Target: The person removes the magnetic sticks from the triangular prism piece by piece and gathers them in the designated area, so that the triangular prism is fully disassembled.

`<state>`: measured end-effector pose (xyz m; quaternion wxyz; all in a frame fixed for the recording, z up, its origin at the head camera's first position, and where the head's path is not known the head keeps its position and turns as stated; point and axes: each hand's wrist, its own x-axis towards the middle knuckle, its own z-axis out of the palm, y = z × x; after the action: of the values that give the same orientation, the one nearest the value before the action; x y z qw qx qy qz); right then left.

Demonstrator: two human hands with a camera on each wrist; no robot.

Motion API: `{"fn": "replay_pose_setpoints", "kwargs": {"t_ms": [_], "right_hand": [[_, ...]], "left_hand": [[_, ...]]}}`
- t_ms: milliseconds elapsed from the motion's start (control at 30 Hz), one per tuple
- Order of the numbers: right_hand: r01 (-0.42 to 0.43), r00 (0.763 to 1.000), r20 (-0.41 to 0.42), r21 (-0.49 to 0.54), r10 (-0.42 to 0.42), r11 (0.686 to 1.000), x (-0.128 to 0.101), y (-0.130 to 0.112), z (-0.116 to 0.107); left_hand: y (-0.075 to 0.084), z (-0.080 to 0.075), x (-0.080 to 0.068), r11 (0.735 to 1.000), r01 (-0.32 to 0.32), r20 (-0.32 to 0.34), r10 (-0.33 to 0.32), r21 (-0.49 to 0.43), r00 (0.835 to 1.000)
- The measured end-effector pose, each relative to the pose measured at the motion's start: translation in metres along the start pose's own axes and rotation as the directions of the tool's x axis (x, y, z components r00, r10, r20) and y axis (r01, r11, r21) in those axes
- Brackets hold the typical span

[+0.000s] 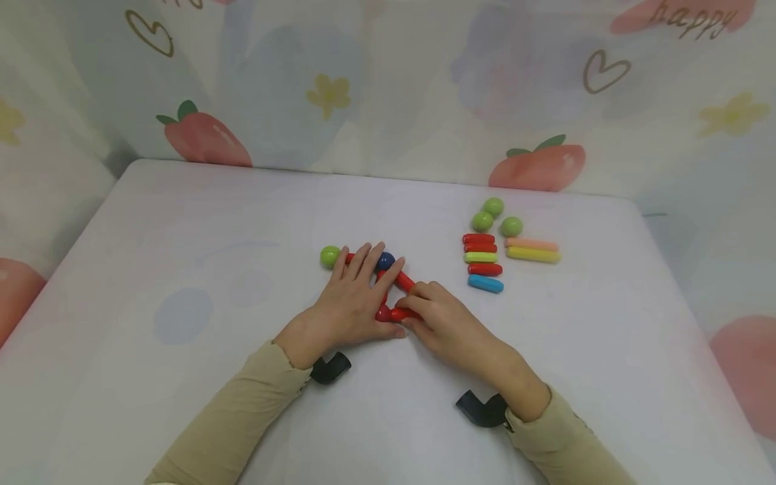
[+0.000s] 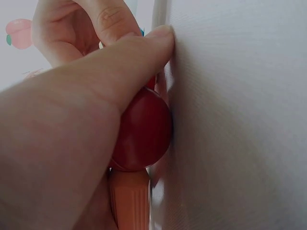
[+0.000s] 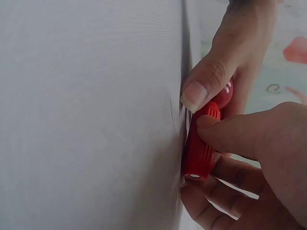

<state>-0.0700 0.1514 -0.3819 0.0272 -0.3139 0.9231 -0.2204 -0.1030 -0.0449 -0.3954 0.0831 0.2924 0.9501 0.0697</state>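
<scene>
My left hand (image 1: 354, 306) lies spread over a small frame of toy rods and balls, its fingers fairly straight. Its thumb rests beside a dark red ball (image 2: 146, 129); an orange rod (image 2: 129, 199) joins that ball and runs partly under the hand. With thumb and fingers my right hand (image 1: 451, 330) pinches a short red rod (image 3: 201, 143), one end at the red ball. Another red rod (image 1: 405, 279) slants from a blue ball (image 1: 385, 261) toward the right fingers. Past the left fingertips sits a green ball (image 1: 330, 256). Left fingers hide part of the frame.
To the right on the white table (image 1: 606, 323) lie several short rods, among them a blue rod (image 1: 486, 283), beside a longer yellow rod (image 1: 533, 254) and a peach rod (image 1: 531, 244). Behind them are loose green balls (image 1: 512, 226). A patterned cloth (image 1: 394, 87) rises at the back.
</scene>
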Motion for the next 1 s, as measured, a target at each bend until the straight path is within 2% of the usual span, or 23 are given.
{"fn": "replay_pose_setpoints", "kwargs": {"t_ms": [300,467,600,767,1000], "right_hand": [[-0.007,1.0,-0.002,-0.007,0.007,1.0,0.001,-0.001,0.001],[-0.072,0.997,0.017,-0.046,0.073,0.996,0.0,0.0,-0.001],[-0.122,0.992,0.013,-0.026,0.122,0.992,-0.001,0.004,-0.006],[-0.143,0.99,0.015,0.015,0.142,0.99,-0.004,0.01,-0.015],[-0.157,0.988,-0.007,0.002,0.157,0.988,-0.006,0.017,-0.026]], "left_hand": [[0.001,0.0,0.001,1.0,0.005,-0.003,-0.005,0.004,1.0],[0.002,0.0,0.0,1.0,0.012,0.0,-0.012,0.005,1.0],[0.002,0.0,0.0,1.0,0.018,0.004,-0.018,0.019,1.0],[0.002,0.001,0.0,1.0,0.01,-0.004,-0.01,0.018,1.0],[0.002,0.001,0.001,1.0,0.006,-0.003,-0.006,0.019,1.0]]}}
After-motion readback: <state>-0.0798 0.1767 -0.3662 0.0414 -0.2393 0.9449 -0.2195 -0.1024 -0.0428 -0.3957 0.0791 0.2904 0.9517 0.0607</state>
